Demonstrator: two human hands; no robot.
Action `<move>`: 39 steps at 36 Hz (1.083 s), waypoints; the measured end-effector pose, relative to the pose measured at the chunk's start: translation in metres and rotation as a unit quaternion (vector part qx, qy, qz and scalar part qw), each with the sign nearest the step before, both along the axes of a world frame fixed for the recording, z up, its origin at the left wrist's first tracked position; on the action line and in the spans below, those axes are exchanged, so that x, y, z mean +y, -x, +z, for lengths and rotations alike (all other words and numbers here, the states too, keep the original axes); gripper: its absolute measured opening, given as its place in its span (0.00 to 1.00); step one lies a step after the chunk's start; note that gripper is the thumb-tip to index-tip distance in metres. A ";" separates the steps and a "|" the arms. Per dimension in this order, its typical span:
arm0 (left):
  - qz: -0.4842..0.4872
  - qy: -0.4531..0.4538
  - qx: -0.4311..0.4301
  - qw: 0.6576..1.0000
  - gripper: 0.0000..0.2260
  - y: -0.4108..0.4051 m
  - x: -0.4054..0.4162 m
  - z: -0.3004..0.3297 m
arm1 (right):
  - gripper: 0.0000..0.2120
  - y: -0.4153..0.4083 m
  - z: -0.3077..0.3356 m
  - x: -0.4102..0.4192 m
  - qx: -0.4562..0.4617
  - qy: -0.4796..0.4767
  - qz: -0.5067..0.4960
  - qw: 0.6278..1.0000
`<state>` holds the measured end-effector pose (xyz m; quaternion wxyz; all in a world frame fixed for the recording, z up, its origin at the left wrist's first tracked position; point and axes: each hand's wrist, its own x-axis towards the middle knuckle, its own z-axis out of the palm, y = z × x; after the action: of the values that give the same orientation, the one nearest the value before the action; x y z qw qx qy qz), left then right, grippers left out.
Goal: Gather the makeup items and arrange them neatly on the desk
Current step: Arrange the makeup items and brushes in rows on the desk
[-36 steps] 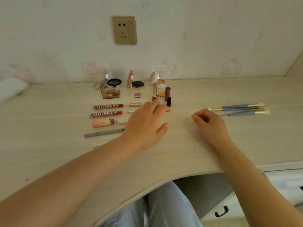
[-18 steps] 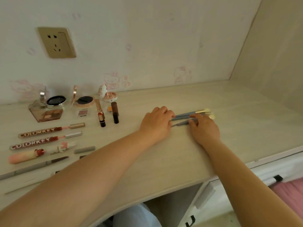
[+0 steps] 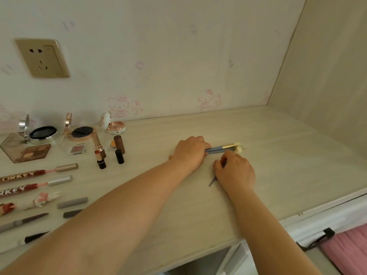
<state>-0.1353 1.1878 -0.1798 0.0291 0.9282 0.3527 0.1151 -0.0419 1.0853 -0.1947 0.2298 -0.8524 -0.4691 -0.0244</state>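
Flanking the brushes (image 3: 222,148), lipsticks (image 3: 100,155) and compacts (image 3: 83,133) crowd leftward.

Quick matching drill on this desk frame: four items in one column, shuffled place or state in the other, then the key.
Items
1. left hand
2. right hand
3. wall socket
4. brown lipstick cap

Place or state
A. standing upright on the desk
B. on the wall, upper left
C. gripping the bundle of blue brushes
D. pinching a single thin brush, nearer the desk edge

Pairs: 1-C, 2-D, 3-B, 4-A
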 end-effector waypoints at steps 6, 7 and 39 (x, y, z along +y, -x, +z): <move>0.027 -0.011 -0.004 1.000 0.14 0.026 0.005 -0.003 | 0.09 -0.001 0.002 -0.001 0.007 0.012 -0.016 1.000; 0.028 -0.011 -0.004 1.000 0.14 0.032 0.006 -0.003 | 0.09 -0.001 0.002 -0.001 0.005 0.012 -0.016 1.000; -0.117 -0.004 0.091 0.989 0.10 0.167 -0.037 0.024 | 0.22 0.063 0.016 0.020 0.002 0.125 0.121 0.985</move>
<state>-0.3023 1.1510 -0.1560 0.0065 0.9697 0.2428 0.0270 -0.1047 1.1052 -0.1792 0.1232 -0.8116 -0.5675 0.0642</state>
